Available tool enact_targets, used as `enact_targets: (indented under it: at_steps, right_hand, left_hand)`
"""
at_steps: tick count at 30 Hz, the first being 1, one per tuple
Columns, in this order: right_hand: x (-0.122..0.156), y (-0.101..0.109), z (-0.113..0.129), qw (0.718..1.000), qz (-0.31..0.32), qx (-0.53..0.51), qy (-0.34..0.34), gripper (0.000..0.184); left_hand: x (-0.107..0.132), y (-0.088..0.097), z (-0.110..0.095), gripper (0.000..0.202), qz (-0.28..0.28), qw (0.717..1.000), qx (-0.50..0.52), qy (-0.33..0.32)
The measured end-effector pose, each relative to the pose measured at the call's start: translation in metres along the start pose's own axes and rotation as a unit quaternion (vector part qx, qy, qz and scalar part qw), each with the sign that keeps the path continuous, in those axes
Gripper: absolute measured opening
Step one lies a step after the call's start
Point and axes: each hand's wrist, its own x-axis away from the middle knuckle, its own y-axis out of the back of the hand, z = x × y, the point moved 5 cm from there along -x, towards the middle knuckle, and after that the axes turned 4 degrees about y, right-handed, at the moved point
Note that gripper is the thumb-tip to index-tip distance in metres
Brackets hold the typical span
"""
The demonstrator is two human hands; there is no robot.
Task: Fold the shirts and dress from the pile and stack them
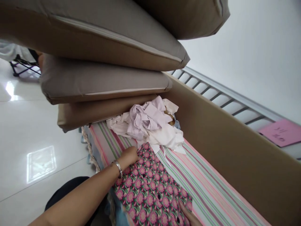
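Pink-flowered cloth (148,190) is cropped at six o'clock. The left grip (129,156) clasps its eleven-o'clock corner. The right grip (190,216), cut off at five o'clock, touches it, hold impossible to tell.

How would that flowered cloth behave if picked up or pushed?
The flowered cloth looks thin at its edge, so it would probably droop when lifted. Lying almost flat on the striped cover, it would likely bunch up rather than roll if pushed.
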Motion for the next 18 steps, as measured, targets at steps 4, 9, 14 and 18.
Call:
enact_targets:
  at_steps: [4,9,14,18]
  right_hand:
    - [0.012,-0.005,0.003,0.999,0.022,-0.04,-0.016,0.057]
    - [0.05,0.023,0.014,0.989,-0.022,-0.136,0.048,0.057]
    - [0.114,0.106,0.052,0.954,-0.194,-0.032,0.225,0.052]
    - [0.183,0.184,0.064,0.869,-0.36,0.104,0.324,0.045]
  left_hand:
    - [0.001,0.007,-0.004,0.014,0.02,0.997,0.07,-0.021]
    - [0.026,0.003,-0.025,0.017,0.047,0.98,0.153,-0.115]
    - [0.067,-0.011,-0.091,0.027,0.095,0.918,0.287,-0.255]
    - [0.102,-0.006,-0.162,0.022,0.087,0.865,0.313,-0.383]
